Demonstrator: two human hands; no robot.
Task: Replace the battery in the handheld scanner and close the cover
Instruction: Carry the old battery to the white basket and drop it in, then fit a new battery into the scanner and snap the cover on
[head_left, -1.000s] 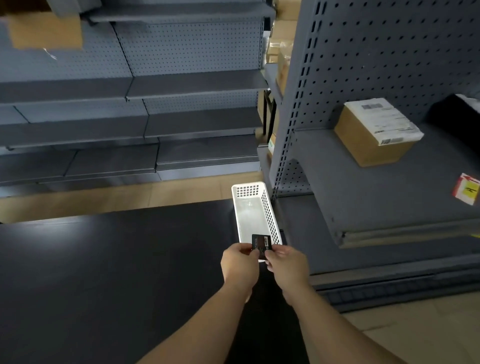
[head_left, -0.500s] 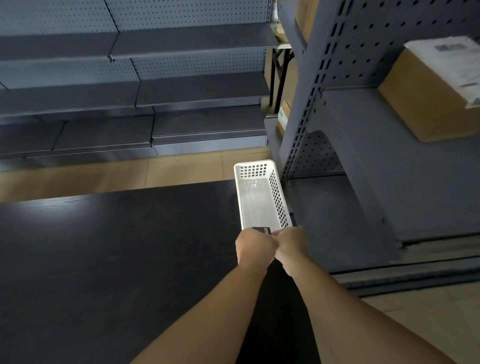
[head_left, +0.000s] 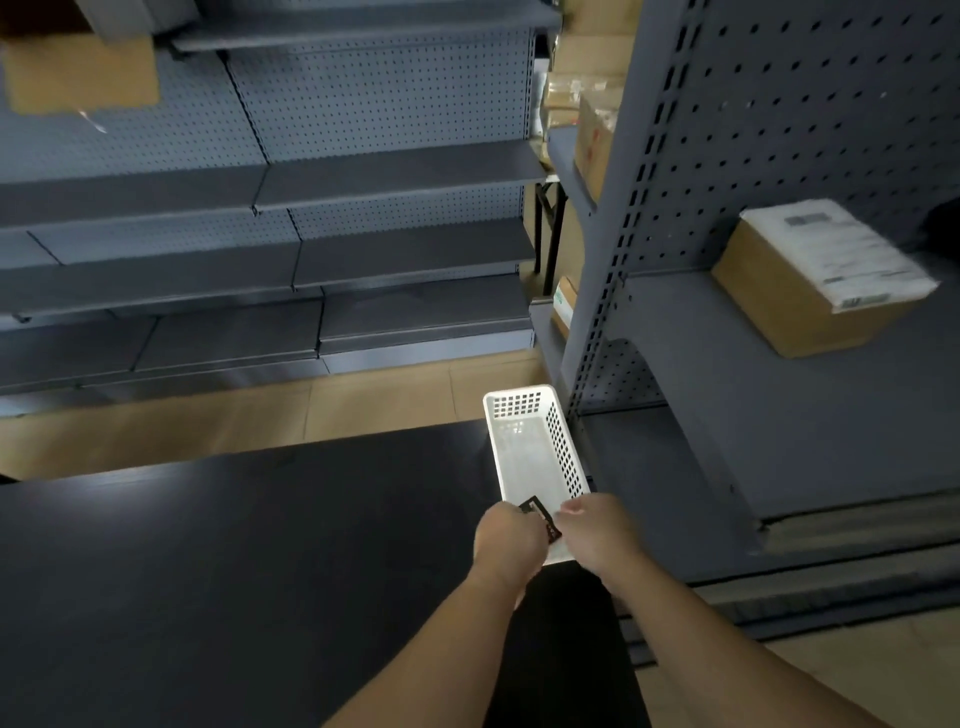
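A small flat black block with a label, seemingly the battery (head_left: 542, 519), is held between both hands over the near end of a white perforated basket (head_left: 567, 457). My left hand (head_left: 506, 543) grips its left side with curled fingers. My right hand (head_left: 597, 530) pinches its right end. The block lies diagonally, far corner up to the left. Most of it is hidden by my fingers. I see no scanner body apart from this block.
The basket sits at the right edge of a black table (head_left: 260, 561). Grey shelving (head_left: 727, 415) stands just to its right, with a labelled cardboard box (head_left: 810, 296) on it. Another grey shelf unit (head_left: 363, 249) stands across the tan floor.
Half a second ago my hands were pressed together over the block. They have since drawn slightly apart, and the block has turned diagonal and shows more. The camera view has shifted.
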